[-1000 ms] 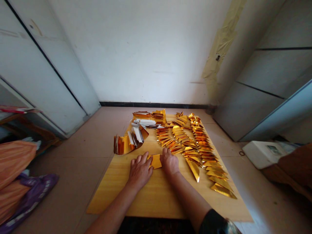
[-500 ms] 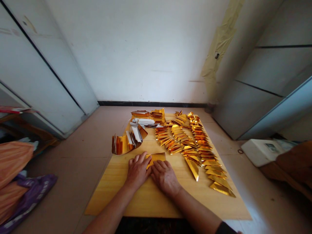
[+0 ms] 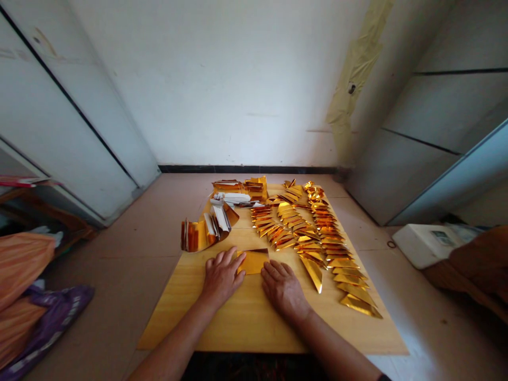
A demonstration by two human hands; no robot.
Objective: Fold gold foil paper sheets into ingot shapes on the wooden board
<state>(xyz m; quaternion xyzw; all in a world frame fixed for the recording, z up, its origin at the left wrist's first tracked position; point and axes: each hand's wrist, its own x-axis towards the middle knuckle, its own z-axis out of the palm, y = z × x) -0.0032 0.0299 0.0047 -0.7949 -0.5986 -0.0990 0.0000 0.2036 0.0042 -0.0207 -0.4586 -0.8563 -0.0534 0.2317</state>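
A sheet of gold foil paper (image 3: 254,261) lies on the wooden board, with a fold along its near edge and a darker strip along its far edge. My left hand (image 3: 222,274) rests at the sheet's left edge, fingers spread, thumb and fingertips touching it. At the sheet's lower right corner lies my right hand (image 3: 283,288), flat and palm down, its fingers stretched out. To the right, folded gold paper pieces (image 3: 311,272) overlap in curved rows. Beyond my left hand stands a bundle of gold and white sheets (image 3: 202,233).
The wooden board (image 3: 238,333) rests low above a tiled floor. More gold sheets (image 3: 254,185) and white paper (image 3: 236,198) lie at its far end. Orange and purple bags (image 3: 55,317) are on the left, a white box (image 3: 423,246) on the right. Grey cabinets flank both sides.
My right hand has slid right along the sheet's near edge, away from my left hand, uncovering more of the gold paper. My left hand has shifted slightly left.
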